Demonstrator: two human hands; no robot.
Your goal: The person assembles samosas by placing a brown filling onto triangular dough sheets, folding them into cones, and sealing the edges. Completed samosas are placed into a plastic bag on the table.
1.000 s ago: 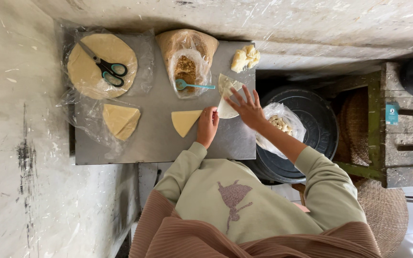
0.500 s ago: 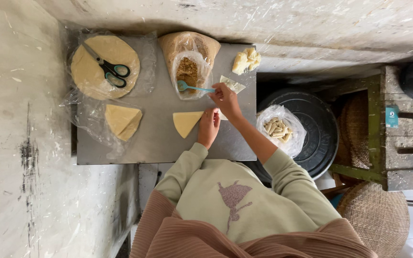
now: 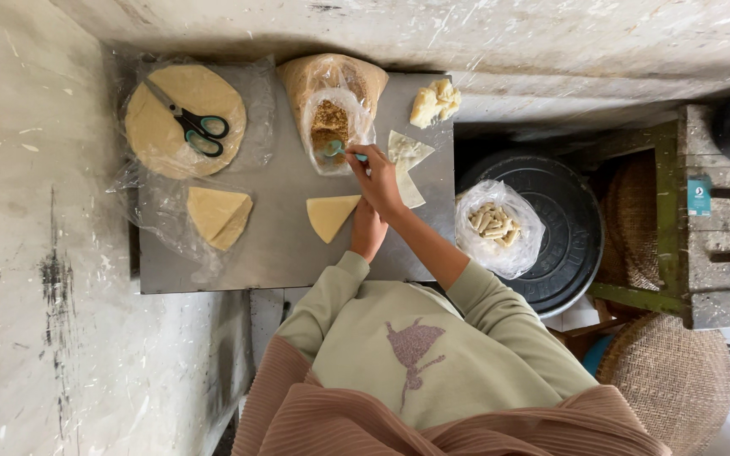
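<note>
Grey and flat, the work table sits against a pale, scuffed wall, seen from above the person in a green sweatshirt. Nearest the body, the left hand lies loosely curled on the table, its fingertips touching the edge of a pale triangular dough piece whose tip points toward the person. Just beyond, the right hand is pinched shut around the handle of a teal spoon. The spoon lies almost level across the picture, bowl to the left, dipped into the brown filling inside a clear plastic bag. Farther off, scissors rest on a round dough stack in plastic.
</note>
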